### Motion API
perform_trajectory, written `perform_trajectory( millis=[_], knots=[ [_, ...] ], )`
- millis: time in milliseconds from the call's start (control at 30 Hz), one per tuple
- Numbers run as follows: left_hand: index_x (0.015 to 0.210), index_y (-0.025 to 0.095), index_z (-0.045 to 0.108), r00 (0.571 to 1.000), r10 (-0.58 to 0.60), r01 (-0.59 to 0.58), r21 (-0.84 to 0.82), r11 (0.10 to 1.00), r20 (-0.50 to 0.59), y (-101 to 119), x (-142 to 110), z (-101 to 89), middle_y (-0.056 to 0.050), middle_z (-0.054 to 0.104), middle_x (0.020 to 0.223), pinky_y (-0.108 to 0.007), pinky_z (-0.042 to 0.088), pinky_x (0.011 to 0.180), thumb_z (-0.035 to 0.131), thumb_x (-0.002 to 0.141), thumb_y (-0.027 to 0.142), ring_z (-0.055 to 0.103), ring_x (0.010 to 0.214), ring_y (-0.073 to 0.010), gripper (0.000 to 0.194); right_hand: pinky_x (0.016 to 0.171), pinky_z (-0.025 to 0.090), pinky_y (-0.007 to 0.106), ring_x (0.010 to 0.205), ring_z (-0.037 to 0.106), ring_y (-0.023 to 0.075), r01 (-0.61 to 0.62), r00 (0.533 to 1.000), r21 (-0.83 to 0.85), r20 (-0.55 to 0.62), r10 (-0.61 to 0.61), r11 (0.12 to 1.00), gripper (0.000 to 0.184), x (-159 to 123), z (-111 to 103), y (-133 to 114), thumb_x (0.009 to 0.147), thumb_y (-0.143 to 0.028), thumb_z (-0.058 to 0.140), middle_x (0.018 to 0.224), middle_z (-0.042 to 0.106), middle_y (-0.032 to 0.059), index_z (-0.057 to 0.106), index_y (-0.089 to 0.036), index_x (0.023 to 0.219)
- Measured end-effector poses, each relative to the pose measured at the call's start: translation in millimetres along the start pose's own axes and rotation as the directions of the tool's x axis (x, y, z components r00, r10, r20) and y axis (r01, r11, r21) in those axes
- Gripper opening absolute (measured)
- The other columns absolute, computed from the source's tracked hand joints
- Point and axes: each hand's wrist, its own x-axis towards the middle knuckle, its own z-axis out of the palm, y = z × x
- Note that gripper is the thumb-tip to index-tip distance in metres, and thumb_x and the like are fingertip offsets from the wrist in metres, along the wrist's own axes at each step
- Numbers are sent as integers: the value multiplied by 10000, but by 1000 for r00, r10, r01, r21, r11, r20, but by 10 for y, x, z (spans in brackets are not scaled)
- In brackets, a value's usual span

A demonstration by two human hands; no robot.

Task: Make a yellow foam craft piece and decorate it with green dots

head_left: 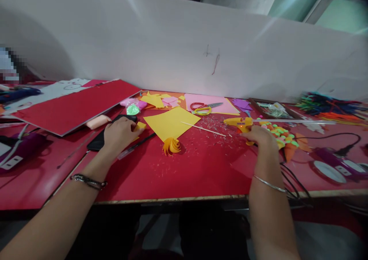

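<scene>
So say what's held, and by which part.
The right grip holds the glue gun by its handle. Whether the left grip holds the small yellow piece is unclear.

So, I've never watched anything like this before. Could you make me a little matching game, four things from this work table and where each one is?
Things:
1. Glue gun
2. Scissors
3. Thin pale stick
4. Curled orange piece

Places:
A. By the corner of the yellow sheet nearest the person
B. In the person's right hand
C. At least partly on the pink sheet, near the wall
D. One end over the yellow sheet, the other over the red tabletop

Pairs: 1-B, 2-C, 3-D, 4-A
</scene>
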Motion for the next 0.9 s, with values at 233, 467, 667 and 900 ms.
perform_trajectory(
  millis=[233, 467, 667, 900],
  knots=[
    [953, 157, 574, 996, -82, 53, -547, 836, -29, 28, 7, -14, -59, 636, 863, -242, 381, 624, 456, 732, 561, 550, 743, -166, 476, 681, 448, 375, 915, 586, 318, -46, 997, 15, -65, 47, 999, 407, -56, -13, -58, 672, -352, 525, 1010, 617, 190, 601, -107, 988],
    [843, 133, 577, 972, -122, 208, -977, 36, 203, 252, 24, -10, -32, 626, 727, -221, 379, 504, 489, 773, 415, 465, 497, -74, 304, 686, 433, 391, 913, 573, 322, -82, 941, 145, -316, 124, 986, 438, -145, -118, -215, 784, -379, 374, 970, 609, 207, 496, -79, 1079],
    [826, 130, 580, 931, -45, 315, -859, -404, 363, 295, 28, -34, -9, 626, 782, -159, 450, 596, 555, 760, 175, 519, 608, -36, 83, 685, 410, 378, 868, 574, 297, -2, 884, 256, -452, 122, 967, 413, -201, -115, -381, 784, -380, 402, 921, 617, 182, 478, -108, 1086],
    [827, 143, 597, 930, -12, 335, -863, -377, 366, 281, 39, 13, -3, 620, 767, -143, 480, 641, 560, 750, 170, 550, 647, -40, 90, 676, 390, 359, 847, 566, 288, 106, 867, 275, -496, 46, 956, 386, -244, -77, -537, 790, -371, 398, 933, 611, 168, 484, -120, 1069]
  ],
)
